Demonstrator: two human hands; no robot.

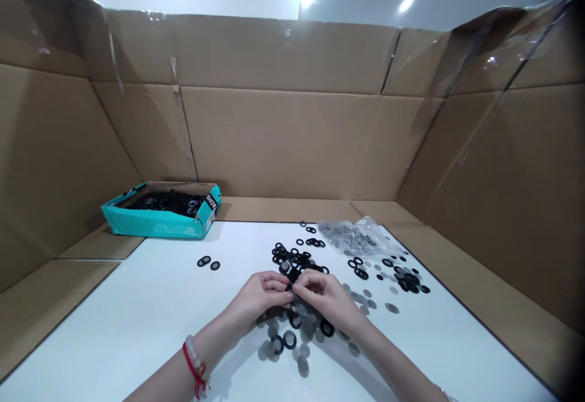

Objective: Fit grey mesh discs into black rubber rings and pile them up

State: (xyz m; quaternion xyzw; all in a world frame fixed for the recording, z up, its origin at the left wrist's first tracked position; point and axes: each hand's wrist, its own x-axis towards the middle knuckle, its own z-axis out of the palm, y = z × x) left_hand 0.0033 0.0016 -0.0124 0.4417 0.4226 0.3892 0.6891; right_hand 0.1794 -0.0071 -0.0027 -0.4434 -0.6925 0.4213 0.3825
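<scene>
Both hands busy with one tiny dark bit

So I've got my left hand [269, 289] and right hand [322, 292] almost touching over the white counter [183, 323], fingers curled, fingertips of both pinched on a small dark piece [289, 288]. It's mostly hidden, so I can't tell if it's a ring. Just past my fingers there's a messy heap of black rings [295, 258], and under and around my hands it's gray discs [303, 366] with some more rings mixed in. Three dark rings sit apart over to the left. Behind those is a teal box [155, 225] full of black stuff, some of it rings. Far right, a clear plastic bag [351, 236] lies near a cluster of black pieces [410, 280]. Cardboard walls [283, 140] all round.
</scene>
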